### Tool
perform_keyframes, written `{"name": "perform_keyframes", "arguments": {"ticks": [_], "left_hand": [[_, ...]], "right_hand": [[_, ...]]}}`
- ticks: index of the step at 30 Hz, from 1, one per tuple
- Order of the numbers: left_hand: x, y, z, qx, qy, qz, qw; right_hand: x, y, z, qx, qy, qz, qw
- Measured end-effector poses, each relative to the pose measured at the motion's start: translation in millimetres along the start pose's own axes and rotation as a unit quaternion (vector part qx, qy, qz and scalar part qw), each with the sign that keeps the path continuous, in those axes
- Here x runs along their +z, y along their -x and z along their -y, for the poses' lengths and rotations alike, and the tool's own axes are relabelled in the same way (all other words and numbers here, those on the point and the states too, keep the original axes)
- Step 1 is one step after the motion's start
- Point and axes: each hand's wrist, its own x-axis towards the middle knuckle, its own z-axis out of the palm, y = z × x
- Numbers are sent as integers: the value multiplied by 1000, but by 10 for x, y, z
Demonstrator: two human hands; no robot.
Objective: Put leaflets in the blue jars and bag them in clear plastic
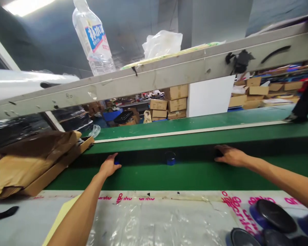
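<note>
My left hand [109,166] reaches onto the green conveyor belt [143,177], its fingers curled round a small blue round container, of which only a bit of blue shows. Further right, my right hand [229,156] is curved round something dark in the shaded strip of the belt; the hand mostly hides it. Between the two hands, apart from both, a blue round jar [170,159] with a dark top stands on the belt. At the lower right, several blue jars with black lids [274,215] sit on the plastic-covered table near my right forearm.
A table edge covered in clear plastic [143,218] lies in front of me. At left, an open cardboard box [64,164] reaches over the belt. A metal beam [154,77] crosses above, bearing a water bottle [96,41]. Stacked cartons [177,99] stand behind.
</note>
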Motion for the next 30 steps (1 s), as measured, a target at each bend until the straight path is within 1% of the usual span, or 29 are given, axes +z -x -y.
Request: {"name": "perform_keyframes", "arguments": {"ticks": [2,5,8,10,11,13,17,19,20,22,23,24,26,28,29,30], "left_hand": [[36,-42,-44,2,6,4,1000],[18,-7,-178,30,23,13,999],[-88,169,-321,54,46,5,997],[-225,366,-333,52,66,-12,996],[-315,487,-301,47,77,-22,996],[-522,773,-168,28,99,-41,994],[-922,1483,186,-31,143,-71,987],[-1041,1855,314,-56,162,-82,982],[-1076,2033,359,-68,173,-89,979],[-1113,2362,417,-96,204,-102,969],[-1123,2515,432,-112,224,-106,962],[-1133,2658,438,-128,243,-109,955],[-1146,2912,429,-152,267,-119,944],[-1127,3093,379,-167,269,-135,939],[-1093,3136,334,-171,260,-153,938],[-1035,3133,274,-171,247,-175,937]], "right_hand": [[-10,-6,217,-10,9,2,1000],[34,-75,699,-68,5,3,998],[107,-190,1205,-100,-2,17,995],[154,-229,1467,-116,-8,29,993],[180,-231,1566,-126,-12,30,992],[247,-220,1702,-142,-21,22,989],[410,-225,1783,-166,-12,-42,985],[453,-245,1784,-173,-3,-59,983],[454,-250,1799,-175,-3,-58,983],[417,-235,1914,-181,-7,-56,982],[382,-201,2037,-191,-11,-57,980],[337,-142,2210,-209,-24,-60,976],[219,83,2677,-267,-79,-62,958],[57,452,3174,-343,-178,-48,921],[-39,666,3379,-363,-191,-45,911],[-139,880,3534,-370,-196,-48,907]]}}
